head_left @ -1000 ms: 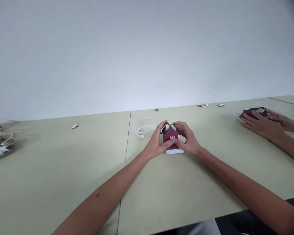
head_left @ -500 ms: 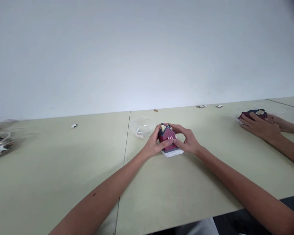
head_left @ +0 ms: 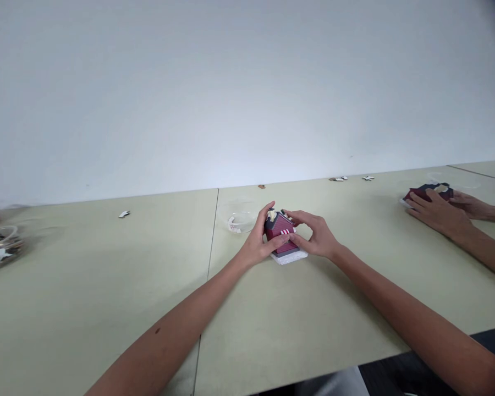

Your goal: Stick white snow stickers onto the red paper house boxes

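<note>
A small model house (head_left: 281,237) with dark red walls, a dark roof and a white base stands upright on the table. My left hand (head_left: 259,242) is wrapped round its left side, the thumb across the front wall and a forefinger up by the roof. From the right, my right hand (head_left: 315,235) grips it, with its thumb by the red-and-white striped piece (head_left: 285,232) on the front. Both thumbs nearly meet there. A cream chimney-like piece (head_left: 271,215) sits on the roof. What my fingertips touch at the back is hidden.
Behind my left hand is a clear round plastic bowl (head_left: 241,221) with white bits. Small loose pieces (head_left: 124,214) lie about the table (head_left: 107,286). Tubs of pieces (head_left: 0,253) stand far left. At right, another person's hands (head_left: 443,213) hold a similar house (head_left: 423,191).
My left forefinger has lifted and straightened upward beside the roof, uncovering more of it. Both hands stay on the house. At right, the other person's house has shifted slightly.
</note>
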Tool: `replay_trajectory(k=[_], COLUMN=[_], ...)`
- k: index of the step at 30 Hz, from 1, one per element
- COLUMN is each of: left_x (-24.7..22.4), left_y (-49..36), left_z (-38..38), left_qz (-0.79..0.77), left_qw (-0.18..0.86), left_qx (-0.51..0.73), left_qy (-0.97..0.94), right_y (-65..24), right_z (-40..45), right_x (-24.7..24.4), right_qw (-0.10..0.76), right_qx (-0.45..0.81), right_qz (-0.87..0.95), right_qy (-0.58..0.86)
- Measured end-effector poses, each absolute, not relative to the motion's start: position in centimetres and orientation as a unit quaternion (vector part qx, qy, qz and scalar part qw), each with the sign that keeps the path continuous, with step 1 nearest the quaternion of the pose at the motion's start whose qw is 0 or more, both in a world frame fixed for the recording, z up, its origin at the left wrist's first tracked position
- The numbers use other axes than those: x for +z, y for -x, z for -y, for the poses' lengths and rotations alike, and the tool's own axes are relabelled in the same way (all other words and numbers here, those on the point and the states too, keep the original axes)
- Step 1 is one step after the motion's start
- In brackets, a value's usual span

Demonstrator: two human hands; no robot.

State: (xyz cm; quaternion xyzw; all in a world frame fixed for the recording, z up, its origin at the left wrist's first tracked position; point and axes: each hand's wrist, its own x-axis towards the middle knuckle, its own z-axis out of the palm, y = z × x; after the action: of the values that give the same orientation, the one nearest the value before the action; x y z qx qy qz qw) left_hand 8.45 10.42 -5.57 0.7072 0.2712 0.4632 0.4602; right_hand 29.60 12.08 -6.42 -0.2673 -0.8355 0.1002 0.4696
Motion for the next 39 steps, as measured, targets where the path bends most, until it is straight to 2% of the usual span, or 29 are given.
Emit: replay_trajectory(k=[5, 12, 15, 17, 21, 23, 25, 32, 37, 39], left_x=[-5.4, -4.9, -4.5, -4.3, -3.5, -3.0, -2.5, -1.8, -1.3, -0.7], left_y=[-8.5, -8.1, -8.0, -7.7, -6.3, -4.7, -2.4, 8.3, 16.7, 20.7], left_z=[-10.4, -10.6, -10.3, -9.9, -8.5, -7.4, -6.2, -4.2, -6.5, -8.1], left_qz=[-0.257, -0.278, -0.279, -0.288, -0.313, -0.334, -0.370, -0.555, -0.646, -0.704], left_qw=[0.487, 0.450, 0.437, 0.415, 0.319, 0.253, 0.201, 0.096, -0.047, -0.075], left_qx=[0.436, 0.419, 0.400, 0.390, 0.371, 0.358, 0.342, 0.283, 0.237, 0.216], left_qy=[-0.712, -0.738, -0.756, -0.770, -0.814, -0.834, -0.840, -0.776, -0.724, -0.673], right_y=[-29.6, -29.9, -30.0, -30.1, -30.0, -29.9, -29.7, -28.9, -28.9, -28.9], right_z=[-12.0, -11.8, -11.9, -12.2, -12.9, -13.1, -13.2, -13.3, -13.5, -13.5], right_x=[-6.4, -6.2, -6.2, -6.0, -5.2, -4.9, -4.8, -5.9, -6.7, -6.7], right_qw=[0.479, 0.469, 0.493, 0.540, 0.626, 0.619, 0.608, 0.608, 0.606, 0.603], right_qx=[0.102, 0.110, 0.130, 0.181, 0.445, 0.563, 0.625, 0.658, 0.637, 0.621], right_qz=[0.830, 0.836, 0.815, 0.761, 0.540, 0.437, 0.370, 0.303, 0.342, 0.362], right_qy=[0.267, 0.263, 0.277, 0.310, 0.344, 0.330, 0.320, 0.325, 0.332, 0.345])
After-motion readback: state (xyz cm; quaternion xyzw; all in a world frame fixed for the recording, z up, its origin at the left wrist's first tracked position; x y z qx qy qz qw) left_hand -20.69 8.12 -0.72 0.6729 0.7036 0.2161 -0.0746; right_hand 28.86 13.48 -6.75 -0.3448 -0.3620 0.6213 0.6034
